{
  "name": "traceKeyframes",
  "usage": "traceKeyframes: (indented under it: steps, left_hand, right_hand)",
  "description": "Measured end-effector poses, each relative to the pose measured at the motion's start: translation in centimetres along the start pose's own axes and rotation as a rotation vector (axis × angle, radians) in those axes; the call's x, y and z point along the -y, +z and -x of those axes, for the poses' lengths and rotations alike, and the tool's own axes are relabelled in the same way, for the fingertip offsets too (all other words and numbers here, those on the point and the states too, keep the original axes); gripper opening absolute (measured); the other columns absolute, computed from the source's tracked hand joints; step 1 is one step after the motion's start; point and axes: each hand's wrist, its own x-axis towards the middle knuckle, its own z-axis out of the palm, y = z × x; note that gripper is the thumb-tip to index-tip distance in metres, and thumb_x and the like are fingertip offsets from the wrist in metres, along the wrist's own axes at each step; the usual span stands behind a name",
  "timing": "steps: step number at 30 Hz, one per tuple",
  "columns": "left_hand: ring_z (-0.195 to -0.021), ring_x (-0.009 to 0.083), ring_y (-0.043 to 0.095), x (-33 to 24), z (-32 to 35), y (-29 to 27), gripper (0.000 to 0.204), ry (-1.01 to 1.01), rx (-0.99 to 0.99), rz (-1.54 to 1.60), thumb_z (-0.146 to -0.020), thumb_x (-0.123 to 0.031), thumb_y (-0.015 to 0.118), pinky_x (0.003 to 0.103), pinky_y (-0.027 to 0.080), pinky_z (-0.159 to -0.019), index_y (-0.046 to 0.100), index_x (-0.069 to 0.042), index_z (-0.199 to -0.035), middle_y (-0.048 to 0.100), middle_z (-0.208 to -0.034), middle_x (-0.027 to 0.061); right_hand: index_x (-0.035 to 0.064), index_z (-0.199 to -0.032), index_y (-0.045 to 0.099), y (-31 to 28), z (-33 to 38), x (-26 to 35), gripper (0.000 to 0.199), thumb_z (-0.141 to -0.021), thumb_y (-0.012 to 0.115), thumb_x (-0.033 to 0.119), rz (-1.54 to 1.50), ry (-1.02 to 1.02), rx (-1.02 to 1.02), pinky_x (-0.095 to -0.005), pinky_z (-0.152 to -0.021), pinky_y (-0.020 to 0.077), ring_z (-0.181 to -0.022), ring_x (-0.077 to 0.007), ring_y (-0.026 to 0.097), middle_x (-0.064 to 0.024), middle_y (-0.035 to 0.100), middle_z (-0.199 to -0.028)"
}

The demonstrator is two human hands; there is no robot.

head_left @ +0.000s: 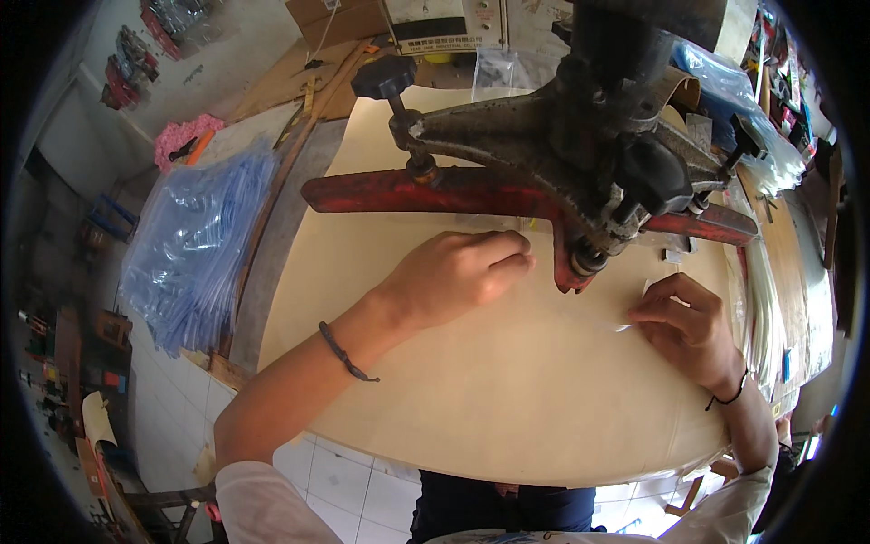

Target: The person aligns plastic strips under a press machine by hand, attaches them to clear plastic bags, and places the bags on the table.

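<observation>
Clearly, both hands are working on one thin clear plastic bag (580, 313) that lies flat on the pale worktable (507, 408), under the head of a heavy machine (580, 172). The bag is almost invisible against the table; only its edges and some shine show it, so its full outline cannot be told.

The left hand (458, 276) rests with curled fingers (507, 258) on the far part of the bag, just beside the lower tip of the machine head. The fingers look bent and pressing down, not wrapped around anything, probably to keep the film flat and steady close to the pressing point. Whether a fold of plastic is pinched between them cannot be seen.

The right hand (684, 322) is on the other side of the machine tip, its fingertips (639, 313) closed together on the near edge of the bag. It seems to pinch the film lightly and pull it outward, so the plastic stays stretched between the two hands and passes under the head without wrinkles.

A long red bar (381, 192) crosses behind the left hand, with a black knob (384, 77) standing above it. On the person's left, a big pile of bluish clear bags (195, 245) lies beside the table, within reach of the left arm. More clear plastic (770, 299) lies along the right edge of the table.
</observation>
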Motion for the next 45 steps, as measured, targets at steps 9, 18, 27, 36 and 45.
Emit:
traceKeyframes:
  steps: [9, 18, 27, 36, 45]
  left_hand:
    - [-0.092, 0.0203, 0.073, 0.1, 0.1, 0.2, 0.024, 0.002, 0.013, -0.009, -0.078, -0.003, 0.071, 0.031, 0.065, -0.077, 0.076, -0.004, -0.102, 0.071, -0.105, 0.0053]
    - [-0.093, 0.0203, 0.074, 0.1, -0.3, 0.0, 0.020, -0.001, 0.011, 0.014, -0.079, -0.002, 0.072, 0.030, 0.065, -0.077, 0.075, -0.004, -0.098, 0.070, -0.107, 0.0047]
    - [-0.072, 0.0215, 0.070, -0.8, -0.7, -0.1, 0.024, -0.072, 0.015, -0.163, -0.083, -0.007, 0.073, 0.033, 0.060, -0.061, 0.074, -0.005, -0.107, 0.068, -0.089, 0.0041]
    - [-0.064, 0.0258, 0.068, -1.8, 0.1, -0.2, 0.055, -0.317, 0.313, -0.182, -0.089, -0.009, 0.065, 0.038, 0.055, -0.053, 0.056, -0.005, -0.143, 0.066, -0.076, 0.0080]
    - [-0.067, 0.0280, 0.068, -2.5, -0.4, -0.5, 0.059, -0.389, 0.351, -0.160, -0.087, -0.007, 0.065, 0.041, 0.055, -0.058, 0.055, -0.008, -0.145, 0.068, -0.078, 0.0102]
  right_hand:
    - [0.0080, -0.097, 0.078, 0.1, 0.2, -0.1, 0.027, -0.075, 0.077, -0.007, -0.008, 0.026, 0.006, -0.0349, -0.070, 0.0578, -0.084, -0.0245, 0.070, -0.0084, 0.066, -0.098]
    - [0.0074, -0.098, 0.078, -0.1, 0.1, -0.1, 0.028, -0.074, 0.078, -0.007, 0.027, -0.019, 0.004, -0.0358, -0.070, 0.0572, -0.085, -0.0249, 0.069, -0.0084, 0.065, -0.096]
    - [0.0062, -0.099, 0.077, 0.0, 0.1, -0.6, 0.023, -0.077, 0.080, -0.002, 0.091, -0.041, -0.094, -0.0352, -0.069, 0.0555, -0.083, -0.0241, 0.067, -0.0075, 0.064, -0.092]
    - [0.0099, -0.095, 0.072, -0.2, -0.8, -0.3, 0.020, -0.075, 0.074, 0.012, 0.515, -0.266, -0.131, -0.0340, -0.076, 0.0541, -0.086, -0.0212, 0.067, -0.0022, 0.070, -0.097]
    - [0.0079, -0.091, 0.070, -0.1, -1.8, -1.6, 0.024, -0.070, 0.080, 0.001, 0.496, -0.305, -0.262, -0.0351, -0.069, 0.0543, -0.080, -0.0211, 0.066, -0.0033, 0.070, -0.093]
